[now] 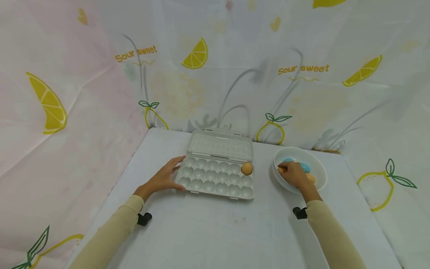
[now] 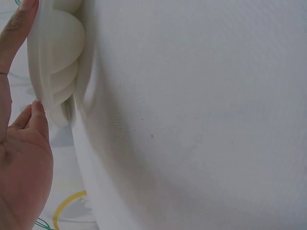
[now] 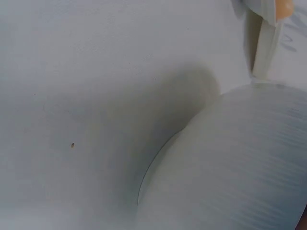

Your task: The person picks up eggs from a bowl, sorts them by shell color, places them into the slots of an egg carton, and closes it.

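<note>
A white egg tray (image 1: pixel 211 175) lies on the table with its clear lid (image 1: pixel 220 145) folded back behind it. One brown egg (image 1: pixel 246 169) sits in the cup at the tray's back right corner. My left hand (image 1: pixel 164 175) touches the tray's left end, thumb and fingers spread along its edge; the left wrist view shows the fingertips (image 2: pixel 37 106) against the rim. Inside the white bowl (image 1: pixel 320 168), my right hand (image 1: pixel 295 175) has its fingers bent onto a brown egg (image 1: pixel 281 170). Blue eggs (image 1: pixel 305 167) and another brown egg (image 1: pixel 311 178) lie around that hand.
A white cloth covers the table (image 1: pixel 215 235). Behind it hangs a lemon-printed sheet (image 1: pixel 215 93). In the right wrist view the bowl's outer wall (image 3: pixel 230 163) fills the lower right, hiding the hand's fingers. Dark wrist mounts (image 1: pixel 144 219) show below both sleeves.
</note>
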`<state>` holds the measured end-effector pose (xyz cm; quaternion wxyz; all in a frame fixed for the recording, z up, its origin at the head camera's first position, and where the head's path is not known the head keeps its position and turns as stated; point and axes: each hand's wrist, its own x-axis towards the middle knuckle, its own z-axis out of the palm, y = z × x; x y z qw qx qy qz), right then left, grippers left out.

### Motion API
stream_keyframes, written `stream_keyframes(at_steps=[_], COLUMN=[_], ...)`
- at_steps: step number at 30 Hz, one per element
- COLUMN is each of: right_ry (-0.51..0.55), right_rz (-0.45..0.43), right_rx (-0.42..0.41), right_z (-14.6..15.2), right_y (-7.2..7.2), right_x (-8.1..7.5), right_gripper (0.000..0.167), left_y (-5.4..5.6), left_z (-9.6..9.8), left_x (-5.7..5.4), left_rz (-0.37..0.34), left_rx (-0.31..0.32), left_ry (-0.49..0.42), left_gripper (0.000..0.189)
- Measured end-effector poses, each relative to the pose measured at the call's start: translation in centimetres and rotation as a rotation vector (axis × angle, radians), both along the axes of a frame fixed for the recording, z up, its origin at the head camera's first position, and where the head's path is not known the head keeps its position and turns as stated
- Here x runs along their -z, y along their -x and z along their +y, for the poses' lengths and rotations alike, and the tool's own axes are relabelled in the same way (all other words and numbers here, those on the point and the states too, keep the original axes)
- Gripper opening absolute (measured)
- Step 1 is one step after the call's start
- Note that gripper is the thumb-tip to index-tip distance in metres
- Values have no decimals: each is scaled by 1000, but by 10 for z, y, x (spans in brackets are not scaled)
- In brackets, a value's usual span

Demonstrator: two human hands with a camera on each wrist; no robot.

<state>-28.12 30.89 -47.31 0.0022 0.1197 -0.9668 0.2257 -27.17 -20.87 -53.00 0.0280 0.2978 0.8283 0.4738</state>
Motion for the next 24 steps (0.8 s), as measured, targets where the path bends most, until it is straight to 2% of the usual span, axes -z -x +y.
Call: stream_keyframes(at_steps=[11,20,24], right_ry=[19,150,203], right_rz=[105,351,409], right_rx=[58,48,14], right_z=[-1,-13,-26], right_y=[-2,4,4], right_x=[-5,-21,-30], right_gripper=[31,33,32], left_y=[1,1,2], left_z=[0,-2,-1], left_x=[2,4,4], left_rz=[31,27,26], left_rx=[18,11,12], left_ry=[-15,-6,1], left_gripper=[125,126,126])
